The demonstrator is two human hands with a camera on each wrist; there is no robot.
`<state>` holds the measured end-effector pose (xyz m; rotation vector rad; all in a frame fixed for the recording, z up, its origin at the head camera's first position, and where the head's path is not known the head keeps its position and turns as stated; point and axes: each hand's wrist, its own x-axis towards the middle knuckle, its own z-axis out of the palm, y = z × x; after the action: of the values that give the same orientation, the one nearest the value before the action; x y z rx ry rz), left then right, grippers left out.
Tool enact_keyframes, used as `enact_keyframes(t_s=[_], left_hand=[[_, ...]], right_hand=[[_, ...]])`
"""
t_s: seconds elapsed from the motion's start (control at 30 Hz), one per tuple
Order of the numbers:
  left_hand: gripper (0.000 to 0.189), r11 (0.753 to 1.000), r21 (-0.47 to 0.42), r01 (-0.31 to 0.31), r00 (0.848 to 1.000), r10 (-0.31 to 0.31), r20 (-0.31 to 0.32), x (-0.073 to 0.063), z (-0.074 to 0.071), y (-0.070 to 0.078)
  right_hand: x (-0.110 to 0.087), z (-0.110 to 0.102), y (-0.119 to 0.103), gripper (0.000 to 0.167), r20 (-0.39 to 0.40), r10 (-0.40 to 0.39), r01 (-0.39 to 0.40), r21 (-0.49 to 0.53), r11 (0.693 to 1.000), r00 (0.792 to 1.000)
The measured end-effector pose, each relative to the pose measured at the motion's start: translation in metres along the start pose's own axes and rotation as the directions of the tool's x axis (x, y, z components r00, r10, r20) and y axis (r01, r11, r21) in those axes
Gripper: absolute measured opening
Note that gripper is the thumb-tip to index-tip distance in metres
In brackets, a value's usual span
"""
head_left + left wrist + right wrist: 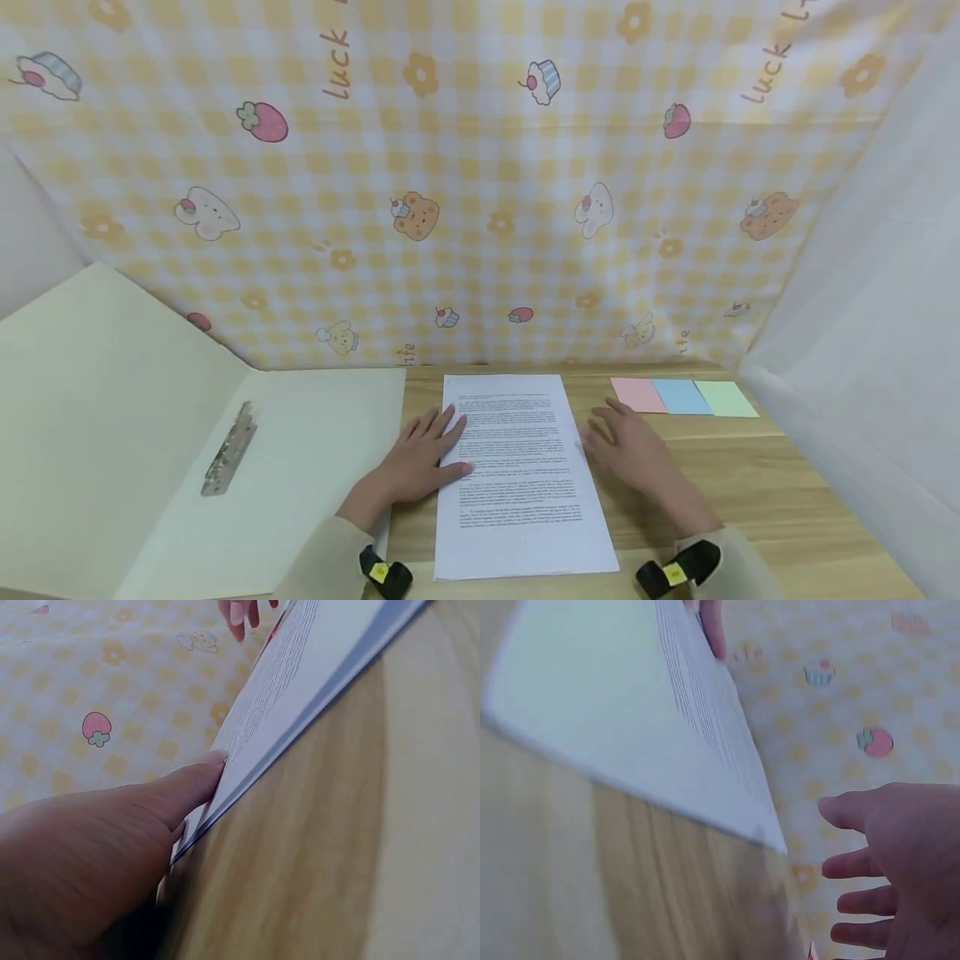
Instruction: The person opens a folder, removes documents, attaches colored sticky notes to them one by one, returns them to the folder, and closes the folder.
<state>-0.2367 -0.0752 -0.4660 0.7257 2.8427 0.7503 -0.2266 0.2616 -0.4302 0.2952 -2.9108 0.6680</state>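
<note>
A stack of printed paper [517, 467] lies upright on the wooden table, its text facing me in the head view. My left hand [420, 458] rests on the stack's left edge with fingers spread. In the left wrist view, the thumb of that left hand [112, 840] touches the top sheet near its edge. Just off the stack's right edge is my right hand [630, 446], its fingers relaxed and holding nothing. The right wrist view shows a gap between this right hand [907, 862] and the paper [592, 697].
On the left lies an opened white folder [322, 467] with a metal clip [229, 450], its cover [97, 417] raised. Pink [637, 395], blue [681, 397] and green [726, 399] paper squares lie at the back right. A checked curtain [480, 167] hangs behind the table [750, 500].
</note>
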Motion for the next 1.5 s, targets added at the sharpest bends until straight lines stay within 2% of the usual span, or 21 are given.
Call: enact_keyframes(t_s=[0.23, 0.4, 0.53, 0.8, 1.0, 1.13, 1.23, 1.3, 1.5], left_hand=[[0.073, 1.0, 0.001, 0.002, 1.0, -0.002, 0.007, 0.001, -0.001, 0.002], [0.072, 1.0, 0.0, 0.015, 0.999, -0.015, 0.031, -0.002, -0.007, 0.009], [0.073, 1.0, -0.003, 0.018, 0.999, -0.018, 0.026, -0.002, -0.008, 0.009], [0.074, 0.999, 0.012, 0.036, 0.999, -0.036, 0.025, -0.004, -0.008, 0.005], [0.074, 0.998, 0.043, 0.034, 0.999, -0.036, 0.034, -0.004, -0.009, 0.007], [0.073, 0.997, 0.074, 0.016, 0.999, -0.019, 0.05, -0.004, -0.009, 0.007], [0.073, 0.997, 0.075, 0.007, 0.998, -0.011, 0.06, -0.002, -0.008, 0.005], [0.073, 0.997, 0.078, 0.008, 0.998, -0.014, 0.067, -0.002, -0.007, 0.004], [0.074, 0.997, 0.078, 0.01, 0.997, -0.017, 0.079, 0.0, -0.005, 0.005]], right_hand=[[0.016, -0.001, 0.035, 0.052, -0.018, 0.048, -0.048, -0.018, 0.999, 0.999], [0.018, 0.0, 0.049, 0.058, -0.011, 0.064, -0.064, -0.052, 0.997, 0.998], [0.018, 0.0, 0.056, 0.062, 0.0, 0.071, -0.071, -0.076, 0.995, 0.997], [0.016, 0.002, 0.048, 0.055, -0.029, 0.059, -0.063, -0.154, 0.986, 0.998], [0.014, 0.001, 0.041, 0.04, -0.094, 0.12, -0.131, -0.126, 0.983, 0.988], [0.014, -0.001, 0.044, 0.034, -0.18, 0.174, -0.197, -0.117, 0.973, 0.968], [0.015, -0.002, 0.048, 0.042, -0.246, 0.216, -0.249, -0.108, 0.963, 0.945], [0.017, -0.002, 0.05, 0.051, -0.257, 0.242, -0.277, -0.112, 0.954, 0.936], [0.023, -0.002, 0.053, 0.075, -0.219, 0.323, -0.359, -0.148, 0.922, 0.921]])
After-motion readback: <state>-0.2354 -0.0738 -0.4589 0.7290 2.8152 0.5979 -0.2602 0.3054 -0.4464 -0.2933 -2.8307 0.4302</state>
